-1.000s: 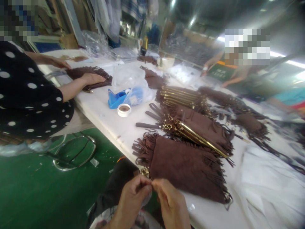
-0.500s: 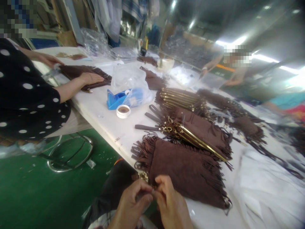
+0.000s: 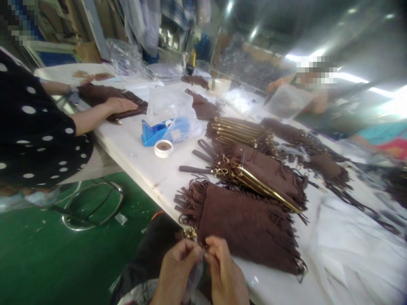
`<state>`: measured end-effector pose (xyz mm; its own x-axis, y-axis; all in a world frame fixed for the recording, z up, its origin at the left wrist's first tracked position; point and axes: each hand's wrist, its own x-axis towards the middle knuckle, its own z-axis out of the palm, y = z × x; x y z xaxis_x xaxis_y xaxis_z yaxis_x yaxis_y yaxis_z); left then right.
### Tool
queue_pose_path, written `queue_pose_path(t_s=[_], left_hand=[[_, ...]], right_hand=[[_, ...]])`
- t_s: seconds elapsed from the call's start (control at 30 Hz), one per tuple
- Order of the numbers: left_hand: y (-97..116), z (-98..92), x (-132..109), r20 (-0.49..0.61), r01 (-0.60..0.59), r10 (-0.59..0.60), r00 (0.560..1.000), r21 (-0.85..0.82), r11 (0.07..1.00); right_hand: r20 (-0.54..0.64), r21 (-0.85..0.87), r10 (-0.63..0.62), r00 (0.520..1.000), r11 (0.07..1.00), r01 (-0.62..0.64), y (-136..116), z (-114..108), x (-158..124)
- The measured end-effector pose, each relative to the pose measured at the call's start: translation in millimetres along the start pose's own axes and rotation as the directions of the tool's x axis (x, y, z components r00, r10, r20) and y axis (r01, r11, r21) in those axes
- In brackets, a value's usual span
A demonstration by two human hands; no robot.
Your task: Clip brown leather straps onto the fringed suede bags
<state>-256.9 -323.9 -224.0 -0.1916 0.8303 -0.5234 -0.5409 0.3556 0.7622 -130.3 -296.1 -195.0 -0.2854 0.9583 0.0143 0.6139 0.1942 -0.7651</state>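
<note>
A dark brown fringed bag (image 3: 244, 228) lies flat at the table's near edge, with gold hardware (image 3: 190, 233) at its near left corner. Right by that corner, my left hand (image 3: 178, 267) is closed in a pinch on a thin piece of clear plastic (image 3: 196, 273) that hangs below its fingertips. My right hand (image 3: 224, 271) is also closed, thumb and finger pinched beside the left fingertips at the bag's edge. Whatever lies between the right fingertips is too small to make out. Behind this bag rests another brown bag (image 3: 270, 173) with a gold zipper and wrist strap.
A blue tape dispenser (image 3: 154, 133) partly under clear plastic and a small round white container (image 3: 163, 149) stand mid-table. More bags (image 3: 238, 129) are stacked beyond. White cloth or sheeting (image 3: 356, 250) lies right. A co-worker's hand (image 3: 121, 105) rests on a bag at left.
Clear plastic now shows hanging between my hands, which stay pinched together near the bag's corner. At the far right, a co-worker's plastic bag is raised and turned.
</note>
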Motion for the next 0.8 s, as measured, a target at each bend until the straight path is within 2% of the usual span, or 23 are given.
queue_pose_path(t_s=[0.13,0.23,0.4,0.5,0.57,0.63,0.8], left_hand=[[1,3.3,-4,-0.020,0.017,-0.018,1.000,-0.071,0.997],[-1,3.5,-5,-0.033,-0.009,0.008,0.999,-0.043,0.999],[-3,1.4,-5,-0.039,-0.092,0.094,0.995,0.059,0.994],[-3,0.8,-4,-0.060,-0.107,0.113,0.992,0.092,0.990],[-3,1.5,-5,-0.072,-0.120,0.128,0.989,0.111,0.987],[-4,3.0,-5,-0.087,-0.120,0.130,0.988,0.104,0.987],[-9,6.4,-4,-0.127,-0.101,0.109,0.986,0.069,0.993]], right_hand=[[-0.053,-0.082,-0.022,0.998,0.997,0.018,-2,3,-4],[-0.106,-0.129,-0.009,0.994,0.992,-0.005,-3,9,-7],[-0.156,0.024,0.121,0.980,0.993,-0.119,3,20,-11],[-0.155,-0.012,0.172,0.973,0.984,-0.176,6,22,-15],[-0.203,-0.115,0.127,0.971,0.982,-0.152,6,23,-19],[-0.258,-0.184,0.029,0.966,0.980,-0.078,5,26,-24],[-0.322,-0.115,-0.133,0.937,0.988,0.101,8,40,-35]])
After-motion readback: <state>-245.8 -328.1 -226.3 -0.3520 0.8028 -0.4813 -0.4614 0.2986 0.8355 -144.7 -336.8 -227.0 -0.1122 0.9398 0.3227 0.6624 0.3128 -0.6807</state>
